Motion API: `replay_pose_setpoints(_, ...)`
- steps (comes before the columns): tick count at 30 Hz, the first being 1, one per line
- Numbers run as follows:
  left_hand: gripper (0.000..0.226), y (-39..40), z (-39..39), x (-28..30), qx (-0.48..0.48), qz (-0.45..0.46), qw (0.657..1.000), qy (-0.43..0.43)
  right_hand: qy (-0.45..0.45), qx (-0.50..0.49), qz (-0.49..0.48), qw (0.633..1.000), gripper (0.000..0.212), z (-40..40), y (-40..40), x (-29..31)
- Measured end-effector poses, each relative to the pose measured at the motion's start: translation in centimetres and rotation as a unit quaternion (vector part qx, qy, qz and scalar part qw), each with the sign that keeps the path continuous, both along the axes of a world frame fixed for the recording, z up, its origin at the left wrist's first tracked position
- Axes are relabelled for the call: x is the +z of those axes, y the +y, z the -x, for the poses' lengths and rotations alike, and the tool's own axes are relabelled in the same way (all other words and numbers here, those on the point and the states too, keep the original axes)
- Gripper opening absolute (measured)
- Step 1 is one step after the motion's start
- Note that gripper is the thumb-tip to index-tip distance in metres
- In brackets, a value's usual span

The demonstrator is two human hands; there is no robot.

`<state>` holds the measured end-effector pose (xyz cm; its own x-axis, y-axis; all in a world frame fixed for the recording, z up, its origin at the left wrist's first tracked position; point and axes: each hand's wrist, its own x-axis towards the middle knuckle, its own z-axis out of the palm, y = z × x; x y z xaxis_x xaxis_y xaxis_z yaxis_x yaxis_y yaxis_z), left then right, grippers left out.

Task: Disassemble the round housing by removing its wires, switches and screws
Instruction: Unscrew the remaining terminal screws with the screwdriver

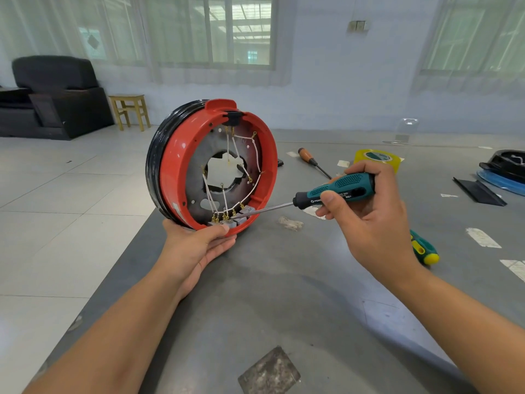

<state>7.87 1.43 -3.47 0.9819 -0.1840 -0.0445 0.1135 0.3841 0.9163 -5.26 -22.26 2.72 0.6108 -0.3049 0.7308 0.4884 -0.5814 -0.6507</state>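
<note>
The round housing (170,177) is being kept upright on its edge at the near left corner of the grey table (284,294), its open side turned toward the camera. It is being cradled from below by the left hand (199,243), whose thumb is curling over the lower rim while the fingers are supporting it underneath. A teal screwdriver (335,189) is being gripped firmly by the right hand (366,220), just right of the housing, and its tip is being pressed in among the brass terminals at the housing's bottom.

Judging by what remains, the work is being carried on at an early or middle stage. The white wires (257,155) are still being held across the interior by their ring terminals, and the grey switches (237,220) are still seated along the bottom inner rim. Whether any screws have already been taken out cannot be told. A terminal screw appears to be the one being loosened now.

The housing is being seen as a glossy red ring backed by a black band, with a dark metal plate inside, a ragged central opening and a red tab at the top. Right of the housing, an orange-handled screwdriver (309,159), a roll of yellow tape (376,159) and a green-and-yellow tool (424,248) are lying on the table.
</note>
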Motion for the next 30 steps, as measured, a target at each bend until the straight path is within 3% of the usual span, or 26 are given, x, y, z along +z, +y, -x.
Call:
replay_pose_setpoints(13, 0.080, -0.2, -0.6, -1.3, 0.002, -0.044, 0.998, -0.036, 0.015, 0.005, 0.037, 0.999, 0.035, -0.4, -1.3, 1.2)
replay_pose_setpoints(30, 0.071, -0.2, 0.0, -0.5, 0.019, -0.035, 0.999, -0.017, -0.022, -0.044, 0.108, 0.993, 0.041, 0.5, 0.7, 0.6)
